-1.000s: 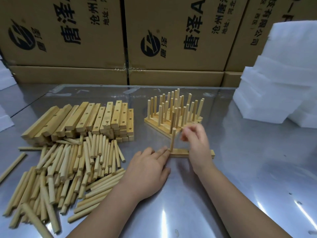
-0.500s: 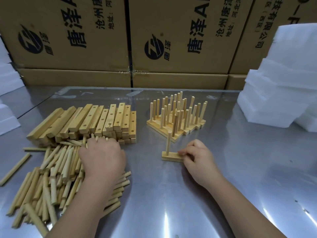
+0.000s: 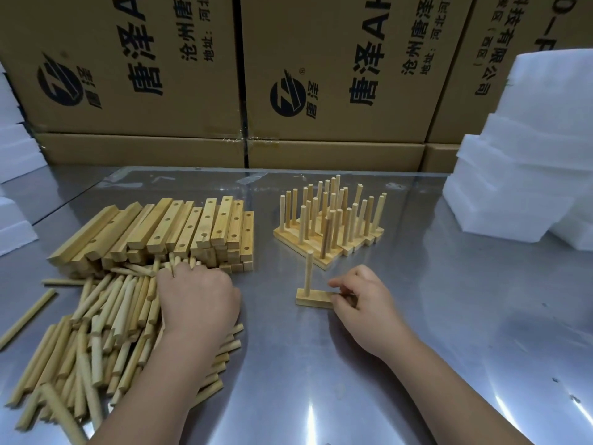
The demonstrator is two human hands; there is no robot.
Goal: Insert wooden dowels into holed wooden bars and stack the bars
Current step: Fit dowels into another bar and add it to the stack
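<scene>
A holed wooden bar [image 3: 313, 298] lies on the metal table in front of me with one dowel [image 3: 308, 271] standing upright in its left hole. My right hand [image 3: 361, 298] pinches the bar's right part and hides it. My left hand [image 3: 197, 298] reaches palm down into the heap of loose dowels [image 3: 96, 332] at the left, its fingertips curled among dowels near the heap's far edge. Behind the heap lies a pile of holed bars [image 3: 179, 229]. Finished bars with upright dowels [image 3: 330, 223] stand side by side past my right hand.
Cardboard boxes [image 3: 321, 75] form a wall along the table's far edge. White foam blocks [image 3: 529, 162] are stacked at the right, and more foam [image 3: 12, 149] shows at the left. A single dowel [image 3: 27, 316] lies apart at the far left.
My left hand left the bar and moved left into the dowel heap. My right hand came down from the upright dowel's top to pinch the bar.
</scene>
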